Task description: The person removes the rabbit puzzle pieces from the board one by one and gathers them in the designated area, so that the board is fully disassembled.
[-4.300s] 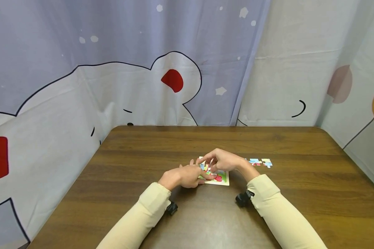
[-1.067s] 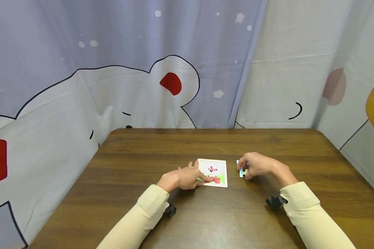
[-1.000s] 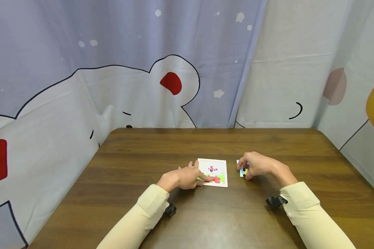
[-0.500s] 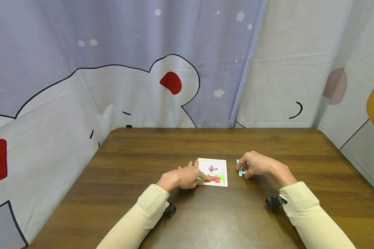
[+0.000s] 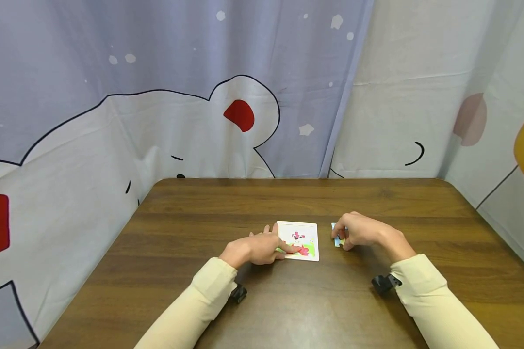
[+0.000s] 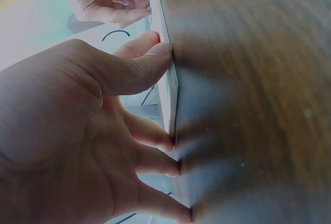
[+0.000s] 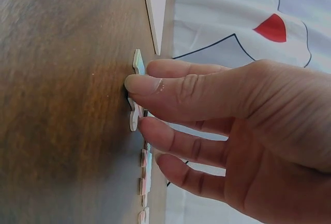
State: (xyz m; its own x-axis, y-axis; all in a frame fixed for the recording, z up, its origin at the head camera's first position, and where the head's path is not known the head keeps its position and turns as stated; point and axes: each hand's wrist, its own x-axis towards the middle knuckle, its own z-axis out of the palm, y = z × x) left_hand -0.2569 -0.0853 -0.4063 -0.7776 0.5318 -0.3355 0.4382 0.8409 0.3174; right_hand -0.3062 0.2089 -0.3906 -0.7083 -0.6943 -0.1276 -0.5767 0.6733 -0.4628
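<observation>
A small square puzzle board [image 5: 312, 236] with a white rim and a pink and green picture lies flat on the table. My left hand [image 5: 255, 248] rests over its left side, fingers spread. Its index finger lies on the picture; in the left wrist view its thumb [image 6: 155, 61] touches the board's near edge. To the right of the board, my right hand [image 5: 361, 230] pinches a blue and yellow puzzle piece [image 5: 337, 242] down at the tabletop. In the right wrist view the thumb covers the middle of that puzzle piece [image 7: 133, 118].
Several more puzzle pieces [image 7: 144, 185] lie in a row beyond the right fingers, hidden by that hand in the head view. The brown wooden table [image 5: 209, 203] ends at a printed curtain [image 5: 192, 131] behind and at the sides.
Over the longer span, my right hand has moved right, off the board. Blue and yellow at the board's upper left has given way to white. During the last second both hands stay almost still.
</observation>
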